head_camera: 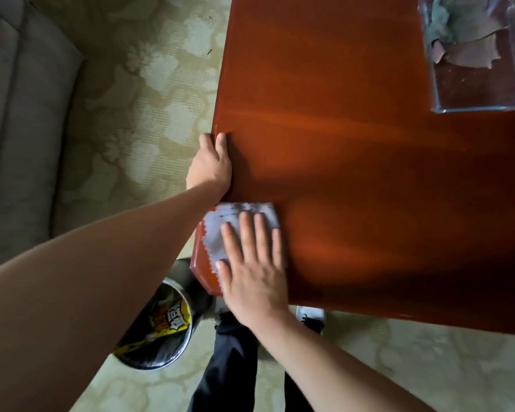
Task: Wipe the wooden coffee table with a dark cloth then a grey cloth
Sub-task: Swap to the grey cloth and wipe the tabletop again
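Note:
The reddish-brown wooden coffee table [354, 138] fills the right of the head view. A light grey cloth [220, 230] with zigzag edges lies flat on its near left corner. My right hand [253, 266] presses flat on that cloth, fingers spread and pointing away from me. My left hand [210, 165] rests on the table's left edge just beyond the cloth, fingers curled over the rim, holding nothing. A dark greenish cloth [446, 22] lies in a clear glass tray [482, 105] at the far right of the table, next to brownish cloths [473, 52].
A round metal waste bin [158, 331] with a yellow-and-black wrapper inside stands on the patterned carpet [149, 93] below the table's near left corner. A beige sofa [18, 129] runs along the left. My dark trouser legs and a shoe show under the table's near edge.

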The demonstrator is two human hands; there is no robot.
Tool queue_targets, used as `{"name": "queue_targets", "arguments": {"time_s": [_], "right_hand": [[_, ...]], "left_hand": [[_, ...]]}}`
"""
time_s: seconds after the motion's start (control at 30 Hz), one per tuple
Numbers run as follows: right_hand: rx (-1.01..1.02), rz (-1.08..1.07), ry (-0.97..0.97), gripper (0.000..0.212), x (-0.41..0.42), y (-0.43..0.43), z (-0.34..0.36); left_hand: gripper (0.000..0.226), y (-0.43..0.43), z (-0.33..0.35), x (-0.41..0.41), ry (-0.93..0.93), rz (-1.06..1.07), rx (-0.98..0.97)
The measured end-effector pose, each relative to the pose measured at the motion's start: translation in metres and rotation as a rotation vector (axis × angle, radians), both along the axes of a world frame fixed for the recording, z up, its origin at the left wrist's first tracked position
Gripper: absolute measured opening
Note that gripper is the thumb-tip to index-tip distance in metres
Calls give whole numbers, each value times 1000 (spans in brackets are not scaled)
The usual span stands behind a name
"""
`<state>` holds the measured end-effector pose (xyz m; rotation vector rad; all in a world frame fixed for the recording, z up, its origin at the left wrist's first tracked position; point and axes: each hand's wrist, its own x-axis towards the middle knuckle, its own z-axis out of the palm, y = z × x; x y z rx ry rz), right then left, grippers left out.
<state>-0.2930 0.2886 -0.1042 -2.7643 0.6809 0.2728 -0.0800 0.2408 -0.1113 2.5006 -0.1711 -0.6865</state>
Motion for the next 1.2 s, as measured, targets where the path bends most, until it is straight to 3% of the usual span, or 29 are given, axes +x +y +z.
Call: {"name": "queue_targets", "arguments": {"time_s": [0.2, 0.3, 0.53, 0.67, 0.77, 0.93, 1.03, 1.2], "right_hand": [[17, 67, -6, 67, -1, 25, 2], [-21, 89, 22, 70, -50, -3, 2], [-116, -88, 211, 68, -181, -93, 9], [-134, -174, 231, 70, -157, -72, 10], [-70, -64, 152, 74, -105, -49, 9], [37, 31, 12, 70, -19, -49, 7], [29, 50, -43, 67, -25, -94, 2], [-88, -112, -13, 67, -83, -242, -7]], "left_hand": [[53, 27, -3, -25, -89, -71, 14], [54, 27, -1, -23, -81, -89, 68], [51, 26, -1, -28, -125, -74, 124], [57, 27, -3, -33, -237, -166, 83], [60, 25, -3, -38, -431, -373, 112], [58, -5, -4, -33, -495, -528, 191], [58, -38, -1, -26, -497, -606, 192], [57, -118, -4, -56, -497, -677, 229]]}}
